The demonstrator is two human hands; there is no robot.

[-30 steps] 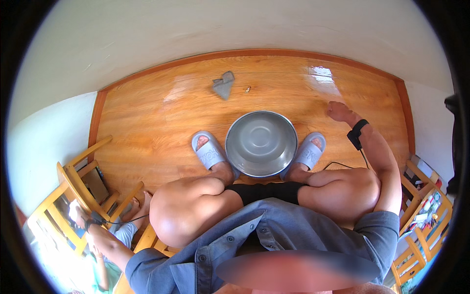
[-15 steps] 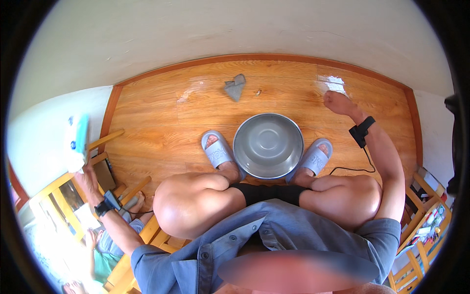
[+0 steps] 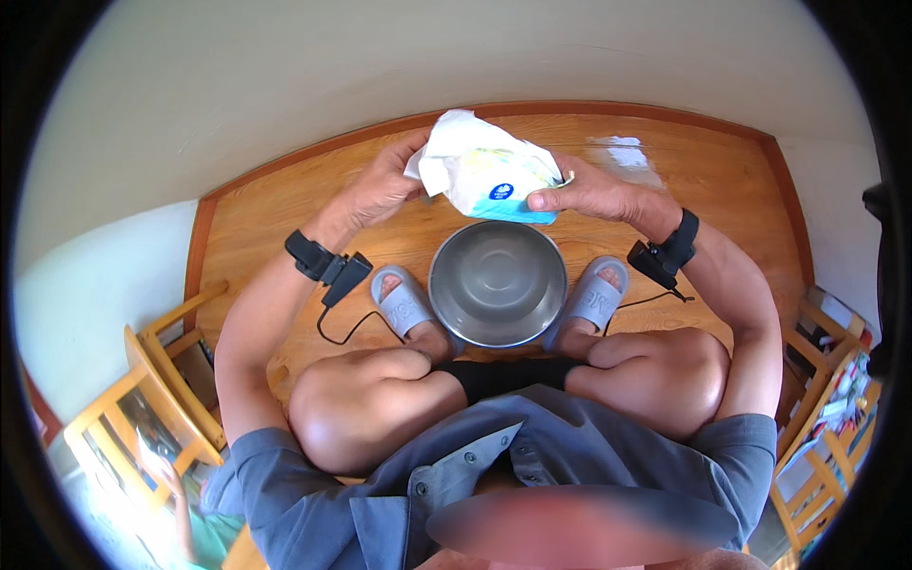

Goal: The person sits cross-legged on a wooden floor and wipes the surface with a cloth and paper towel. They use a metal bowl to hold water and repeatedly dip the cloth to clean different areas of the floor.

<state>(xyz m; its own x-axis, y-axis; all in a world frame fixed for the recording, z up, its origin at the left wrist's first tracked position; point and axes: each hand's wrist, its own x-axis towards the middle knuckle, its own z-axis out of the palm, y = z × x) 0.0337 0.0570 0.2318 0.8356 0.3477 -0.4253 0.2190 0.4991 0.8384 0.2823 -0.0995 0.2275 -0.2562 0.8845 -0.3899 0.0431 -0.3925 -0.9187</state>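
Observation:
A soft tissue pack [image 3: 508, 195], white with a light blue base, is held up beyond the metal basin. My right hand [image 3: 603, 198] grips its right end, the thumb pressed on the front. At the pack's left end, my left hand [image 3: 380, 190] is closed on a crumpled white tissue [image 3: 454, 142]; some of its fingertips are hidden behind the paper. The round silver basin [image 3: 499, 285] rests on the floor between my feet. The grey cloth on the floor is mostly covered by the pack and my left hand.
A wet, shiny patch [image 3: 625, 152] lies on the wood floor [image 3: 285, 190] near the far wall. Wooden chairs [image 3: 157, 399] stand at left, beside a person in green [image 3: 214, 537]. A wooden rack [image 3: 826, 427] with small items is at right. Cables hang from both wristbands.
My left hand has brought the tissue pack from the far left to the middle. My right hand has left the floor area at right and taken hold of the pack.

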